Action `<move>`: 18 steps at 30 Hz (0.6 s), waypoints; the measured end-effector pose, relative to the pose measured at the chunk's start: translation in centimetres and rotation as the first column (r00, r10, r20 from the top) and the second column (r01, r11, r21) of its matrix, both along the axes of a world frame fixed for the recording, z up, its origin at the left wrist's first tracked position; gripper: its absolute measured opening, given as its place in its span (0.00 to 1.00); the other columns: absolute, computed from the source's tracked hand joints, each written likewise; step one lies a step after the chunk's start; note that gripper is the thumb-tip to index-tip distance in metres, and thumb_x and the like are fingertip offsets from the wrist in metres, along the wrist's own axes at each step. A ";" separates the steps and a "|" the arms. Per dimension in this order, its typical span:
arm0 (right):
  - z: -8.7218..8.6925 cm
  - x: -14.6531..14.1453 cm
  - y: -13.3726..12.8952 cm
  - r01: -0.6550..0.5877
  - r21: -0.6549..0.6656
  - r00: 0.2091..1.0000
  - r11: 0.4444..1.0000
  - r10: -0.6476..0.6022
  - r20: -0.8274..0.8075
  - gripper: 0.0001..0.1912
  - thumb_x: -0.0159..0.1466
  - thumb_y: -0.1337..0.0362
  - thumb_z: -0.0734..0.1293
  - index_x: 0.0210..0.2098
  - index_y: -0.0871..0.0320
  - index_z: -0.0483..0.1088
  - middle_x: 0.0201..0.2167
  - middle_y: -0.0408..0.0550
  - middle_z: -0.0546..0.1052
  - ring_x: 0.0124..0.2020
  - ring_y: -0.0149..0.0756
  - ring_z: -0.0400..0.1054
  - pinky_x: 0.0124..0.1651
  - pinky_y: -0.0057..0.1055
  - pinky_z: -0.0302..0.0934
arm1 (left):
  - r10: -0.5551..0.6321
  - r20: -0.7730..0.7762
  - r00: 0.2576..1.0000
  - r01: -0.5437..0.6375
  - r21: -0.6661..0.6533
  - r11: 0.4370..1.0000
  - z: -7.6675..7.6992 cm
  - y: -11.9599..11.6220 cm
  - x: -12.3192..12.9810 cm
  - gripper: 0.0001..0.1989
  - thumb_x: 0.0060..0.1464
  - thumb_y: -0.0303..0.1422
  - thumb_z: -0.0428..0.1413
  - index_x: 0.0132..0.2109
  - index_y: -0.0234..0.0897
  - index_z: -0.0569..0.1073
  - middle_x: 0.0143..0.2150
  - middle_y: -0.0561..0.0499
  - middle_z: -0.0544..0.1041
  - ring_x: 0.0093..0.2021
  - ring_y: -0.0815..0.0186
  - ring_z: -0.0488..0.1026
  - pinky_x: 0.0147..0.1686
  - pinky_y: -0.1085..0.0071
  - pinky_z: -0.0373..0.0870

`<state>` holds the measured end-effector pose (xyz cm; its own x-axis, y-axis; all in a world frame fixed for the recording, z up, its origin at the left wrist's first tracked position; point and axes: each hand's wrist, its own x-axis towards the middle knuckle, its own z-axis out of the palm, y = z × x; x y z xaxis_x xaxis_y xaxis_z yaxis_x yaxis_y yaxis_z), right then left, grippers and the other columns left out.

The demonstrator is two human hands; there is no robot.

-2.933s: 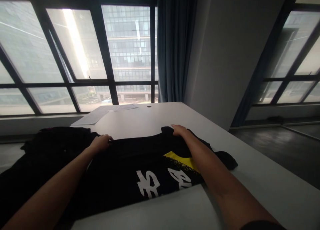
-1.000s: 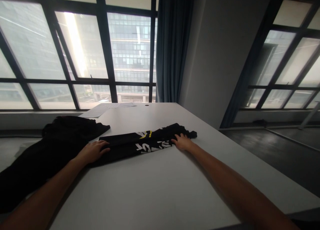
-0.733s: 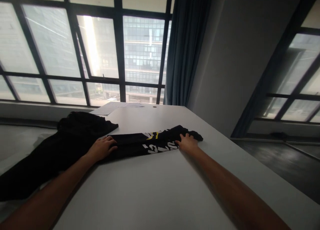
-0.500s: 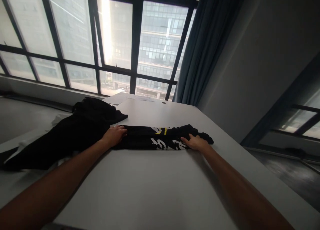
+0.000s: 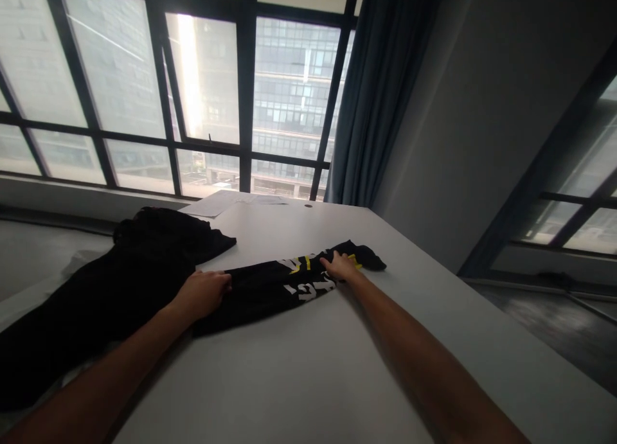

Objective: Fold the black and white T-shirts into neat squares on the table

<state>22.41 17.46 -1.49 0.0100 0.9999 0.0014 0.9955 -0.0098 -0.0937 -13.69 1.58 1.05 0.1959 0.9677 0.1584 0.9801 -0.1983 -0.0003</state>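
A black garment (image 5: pixel 260 286) with white and yellow print lies in a long narrow fold on the white table (image 5: pixel 289 380), slanting up to the right. My left hand (image 5: pixel 205 293) is closed on its left part, fingertips curled into the cloth. Near the right end, my right hand (image 5: pixel 341 266) grips the garment over the print, and a loose bunched end sticks out beyond it. To the left lies a larger heap of black cloth (image 5: pixel 139 277), beside my left hand.
Papers (image 5: pixel 216 203) lie at the table's far edge, near a small round hole (image 5: pixel 308 205). Pale cloth or plastic (image 5: pixel 80 264) shows beside the black heap. Behind stand windows and a blue curtain (image 5: pixel 359 110).
The folded garment has turned from level to slanting, its left part lower and wider. My left hand has moved down and left, my right hand left. The view has shifted.
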 end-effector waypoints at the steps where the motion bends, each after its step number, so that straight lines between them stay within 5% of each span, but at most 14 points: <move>1: 0.0 -0.9 0.6 0.013 0.014 0.999 1.000 -0.013 -0.033 0.40 0.69 0.44 0.54 0.68 0.69 0.53 0.64 0.72 0.61 0.65 0.59 0.56 0.65 0.47 0.48 | 0.010 -0.001 1.000 -0.010 -0.005 1.000 0.1 0.0 0.0 0.11 0.59 0.33 0.49 0.36 0.43 0.76 0.40 0.46 0.82 0.42 0.53 0.78 0.42 0.60 0.67; 6: 0.6 -2.7 3.2 -0.239 0.189 0.954 0.952 0.267 -0.138 0.32 0.70 0.59 0.56 0.70 0.65 0.50 0.71 0.59 0.53 0.71 0.42 0.45 0.69 0.34 0.41 | 0.055 -0.017 0.998 -0.056 -0.063 0.996 0.3 -0.5 0.3 0.11 0.60 0.34 0.48 0.37 0.44 0.75 0.42 0.47 0.81 0.42 0.54 0.78 0.38 0.63 0.68; 10: 1.0 -0.4 3.6 -0.046 0.252 0.991 0.967 0.075 -0.108 0.31 0.71 0.58 0.56 0.68 0.68 0.53 0.70 0.66 0.53 0.69 0.49 0.48 0.68 0.38 0.43 | 0.044 0.024 0.999 -0.041 -0.134 0.990 0.4 -1.6 2.1 0.11 0.61 0.35 0.48 0.40 0.43 0.76 0.45 0.46 0.81 0.45 0.54 0.78 0.41 0.63 0.70; 13: 1.2 1.2 1.8 0.049 0.177 0.994 0.983 -0.031 -0.105 0.28 0.72 0.55 0.54 0.65 0.64 0.61 0.65 0.67 0.61 0.64 0.52 0.59 0.63 0.41 0.52 | 0.006 0.073 0.997 0.007 -0.173 0.985 1.0 -2.8 4.0 0.12 0.61 0.35 0.48 0.41 0.41 0.77 0.43 0.44 0.81 0.44 0.55 0.78 0.42 0.64 0.69; 18: 1.2 0.8 -4.3 -0.130 0.119 0.983 0.984 0.143 -0.116 0.28 0.68 0.52 0.61 0.65 0.57 0.63 0.61 0.59 0.68 0.58 0.50 0.66 0.58 0.40 0.59 | -0.059 0.161 0.985 0.103 -0.281 0.954 2.2 -5.1 6.9 0.11 0.58 0.35 0.51 0.34 0.38 0.78 0.34 0.47 0.80 0.36 0.60 0.76 0.36 0.68 0.66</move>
<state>23.19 13.19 -0.25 -0.1196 0.9856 0.1197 0.9674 0.1428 -0.2092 -6.83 -3.56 3.26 0.2711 0.9583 -0.0904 0.9453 -0.2474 0.2128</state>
